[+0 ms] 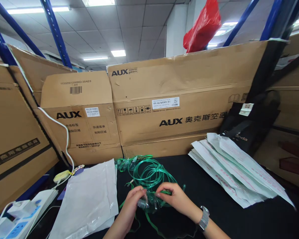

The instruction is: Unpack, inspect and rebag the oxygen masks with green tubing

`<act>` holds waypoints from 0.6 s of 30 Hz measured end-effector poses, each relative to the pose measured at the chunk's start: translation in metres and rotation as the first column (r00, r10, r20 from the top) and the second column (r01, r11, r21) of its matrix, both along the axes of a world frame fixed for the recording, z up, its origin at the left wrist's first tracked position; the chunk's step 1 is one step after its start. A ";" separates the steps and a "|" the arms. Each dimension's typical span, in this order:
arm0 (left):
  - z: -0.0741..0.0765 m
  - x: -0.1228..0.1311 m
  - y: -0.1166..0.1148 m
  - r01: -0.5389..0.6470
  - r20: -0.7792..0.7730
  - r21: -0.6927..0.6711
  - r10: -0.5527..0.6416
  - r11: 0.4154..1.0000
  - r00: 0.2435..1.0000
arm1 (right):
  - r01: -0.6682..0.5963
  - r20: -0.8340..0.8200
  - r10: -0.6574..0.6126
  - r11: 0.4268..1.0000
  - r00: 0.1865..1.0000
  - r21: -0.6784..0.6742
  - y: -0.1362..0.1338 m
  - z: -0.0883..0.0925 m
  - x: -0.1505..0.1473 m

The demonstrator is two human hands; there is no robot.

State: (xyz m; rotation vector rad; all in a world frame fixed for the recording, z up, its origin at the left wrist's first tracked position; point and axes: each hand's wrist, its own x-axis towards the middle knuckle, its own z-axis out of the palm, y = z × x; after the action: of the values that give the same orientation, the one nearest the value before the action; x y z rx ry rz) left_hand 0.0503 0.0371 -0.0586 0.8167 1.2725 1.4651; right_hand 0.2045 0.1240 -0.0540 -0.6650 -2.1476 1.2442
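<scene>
My left hand [132, 203] pinches the edge of a clear green-tinted plastic mask [151, 201], which looks like an oxygen mask. Fingers and thumb of my right hand [173, 198] are pressed together on the mask's green strap [166, 192], at the mask's right side. Just beyond both hands lies a loose coil of green tubing [149, 171] on the black table. Behind the coil, more clear green plastic pieces [126, 163] rest near the cardboard. A loose green strap trails from the mask toward the table's front. My fingers partly cover the mask.
Flat white packages [89, 196] lie on the left, and a stack of white paper packages [235, 169] on the right. A power strip [27, 215] with plugs and white cables sits at front left. Cardboard panels [144, 132] wall the back; a black bag [246, 122] leans at right.
</scene>
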 end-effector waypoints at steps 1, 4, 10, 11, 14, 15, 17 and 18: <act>0.000 0.000 0.000 0.001 -0.004 -0.001 -0.001 1.000 1.000 | 0.001 0.003 -0.001 1.000 1.000 0.004 0.000 0.000 0.000; -0.001 -0.001 0.000 0.005 -0.022 0.000 -0.005 1.000 1.000 | -0.005 0.016 0.005 1.000 1.000 0.024 -0.001 0.000 0.000; -0.006 -0.003 0.002 0.008 -0.099 0.023 -0.006 1.000 0.995 | -0.012 0.050 0.008 0.998 0.999 0.069 -0.003 0.001 0.000; -0.007 -0.002 0.001 0.007 -0.113 0.026 -0.004 1.000 0.994 | -0.012 0.054 0.009 0.997 0.998 0.071 -0.004 0.002 0.000; -0.009 -0.002 0.001 0.009 -0.145 0.031 -0.004 0.999 0.989 | -0.021 0.063 0.017 0.997 0.998 0.074 -0.005 0.004 0.000; -0.009 -0.002 0.001 0.013 -0.154 0.032 -0.008 0.999 0.988 | -0.026 0.065 0.021 0.997 0.998 0.076 -0.005 0.004 0.000; -0.010 -0.002 0.002 0.021 -0.169 0.034 -0.015 0.999 0.985 | -0.038 0.072 0.032 0.996 0.997 0.081 -0.005 0.005 0.000; -0.011 -0.002 0.002 0.025 -0.177 0.034 -0.018 0.999 0.984 | -0.041 0.075 0.035 0.996 0.997 0.084 -0.005 0.005 0.000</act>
State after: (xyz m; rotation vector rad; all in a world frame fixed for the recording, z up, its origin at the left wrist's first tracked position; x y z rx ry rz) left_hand 0.0487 0.0392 -0.0692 0.9997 1.3674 1.4268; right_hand 0.2042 0.1185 -0.0495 -0.6455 -2.2695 1.1569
